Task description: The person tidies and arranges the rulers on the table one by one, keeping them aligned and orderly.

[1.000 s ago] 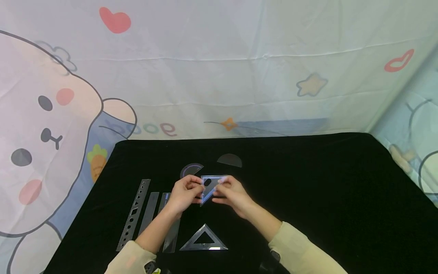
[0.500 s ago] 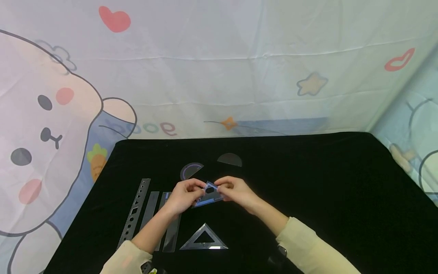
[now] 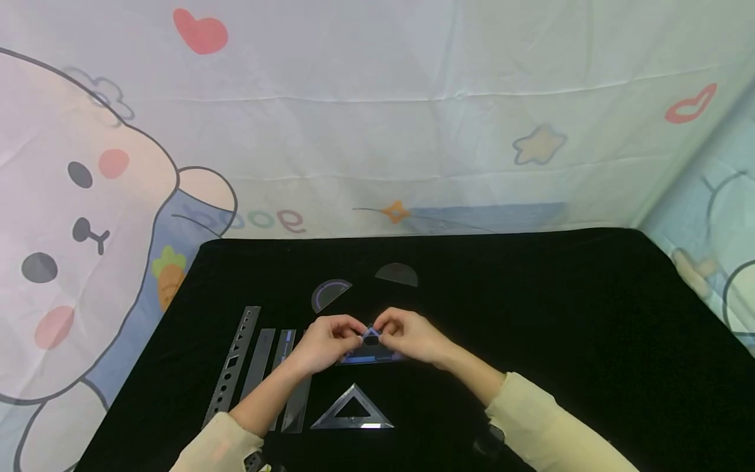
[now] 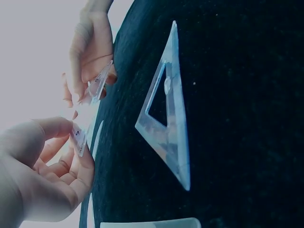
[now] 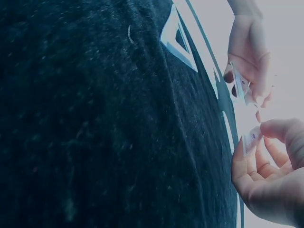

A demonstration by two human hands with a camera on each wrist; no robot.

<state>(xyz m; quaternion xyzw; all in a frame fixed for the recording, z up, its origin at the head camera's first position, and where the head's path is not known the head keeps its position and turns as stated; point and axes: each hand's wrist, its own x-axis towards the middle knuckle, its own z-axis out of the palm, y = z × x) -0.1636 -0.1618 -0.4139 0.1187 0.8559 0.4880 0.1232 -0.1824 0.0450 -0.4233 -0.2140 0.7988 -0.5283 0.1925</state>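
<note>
Both hands hold a small clear set square (image 3: 371,358) with blue markings, its long edge toward the person. My left hand (image 3: 326,343) pinches it on the left side between thumb and fingers. On the other side my right hand (image 3: 414,337) pinches it the same way; the fingertips of both hands come close together near its top corner. In the left wrist view the set square (image 4: 84,118) appears almost edge-on, above the black cloth. A second clear set square (image 3: 354,424) lies flat on the cloth nearer the person, with a triangular cutout.
Several clear rulers lie side by side on the left, among them a stencil ruler (image 3: 231,367) with cut shapes and a plain one (image 3: 258,360), partly behind the left arm. Two protractors, one marked (image 3: 329,295) and one plain (image 3: 397,275), lie beyond the hands on the black cloth (image 3: 560,341).
Both hands have turned the held set square so its long edge swings from slanting to nearly level and faces the person. The hands have shifted slightly, the right one outward.
</note>
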